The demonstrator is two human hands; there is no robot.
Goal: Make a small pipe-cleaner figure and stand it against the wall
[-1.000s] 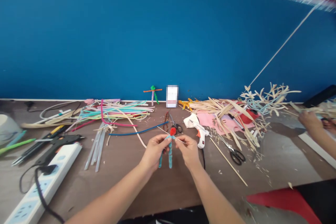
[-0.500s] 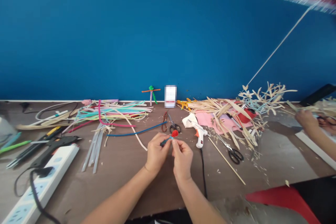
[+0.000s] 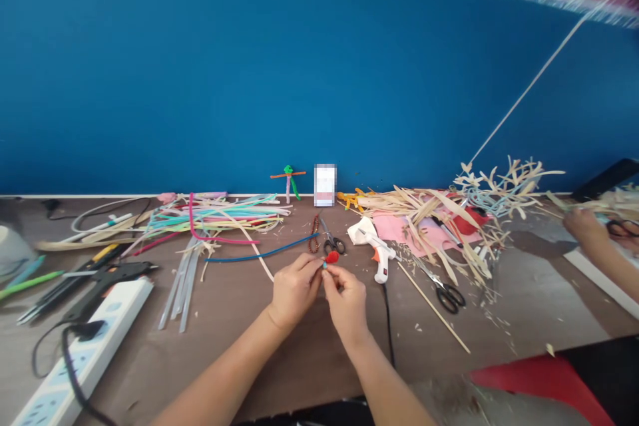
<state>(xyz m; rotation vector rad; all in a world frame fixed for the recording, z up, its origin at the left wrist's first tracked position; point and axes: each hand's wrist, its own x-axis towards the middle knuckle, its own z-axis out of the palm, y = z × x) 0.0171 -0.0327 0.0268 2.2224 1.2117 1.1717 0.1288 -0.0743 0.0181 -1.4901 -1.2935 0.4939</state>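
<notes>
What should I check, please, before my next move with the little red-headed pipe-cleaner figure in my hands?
1. Grip: left hand and right hand both pinch the pipe-cleaner figure: ok.
2. Red head in view above the fingers: ok.
3. Figure's body and legs: hidden behind the hands, cannot tell.
4. Small scissors lie just beyond the hands, untouched: ok.
5. White glue gun lies apart from the hands: ok.
6. Co-worker's hand is far off at the right edge: ok.

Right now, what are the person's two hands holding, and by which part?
The left hand and right hand pinch a small pipe-cleaner figure just under its red head; its blue body is mostly hidden.
</notes>
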